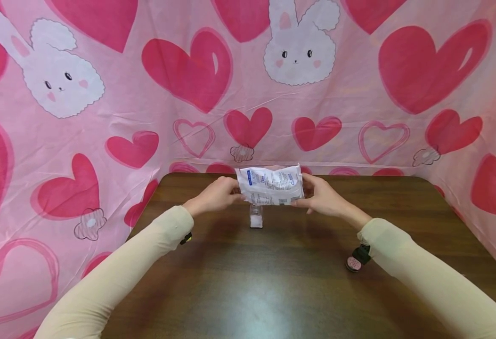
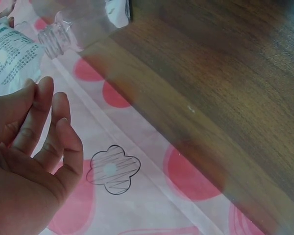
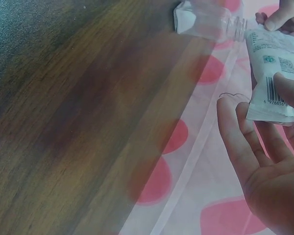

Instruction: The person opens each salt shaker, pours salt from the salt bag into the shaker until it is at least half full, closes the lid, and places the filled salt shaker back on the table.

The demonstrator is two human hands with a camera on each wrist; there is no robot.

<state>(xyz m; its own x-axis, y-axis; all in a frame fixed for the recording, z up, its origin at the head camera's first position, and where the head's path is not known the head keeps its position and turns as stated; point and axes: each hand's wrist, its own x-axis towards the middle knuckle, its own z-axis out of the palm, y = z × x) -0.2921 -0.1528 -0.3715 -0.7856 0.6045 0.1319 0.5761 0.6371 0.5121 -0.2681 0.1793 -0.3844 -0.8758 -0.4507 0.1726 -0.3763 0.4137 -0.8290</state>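
Observation:
A white soft packet (image 1: 269,186) with blue print, small text and a barcode is held up level between both hands. At its left end, my left hand (image 1: 215,195) pinches the edge between thumb and fingers. My right hand (image 1: 326,195) grips the other end, thumb on the near face and fingers behind and under it, as the right wrist view shows. Below the packet a clear bottle (image 1: 256,220) stands upright on the table. In the right wrist view its threaded neck (image 3: 237,28) has no cap, and a white patch shows near its base. Whether packet and neck touch I cannot tell.
A dark wooden table (image 1: 248,273) carries the bottle. Pink cloth (image 1: 197,141) printed with hearts and rabbits hangs behind the table and at both sides. Beside the right wrist's black band is a round pink piece (image 1: 353,264).

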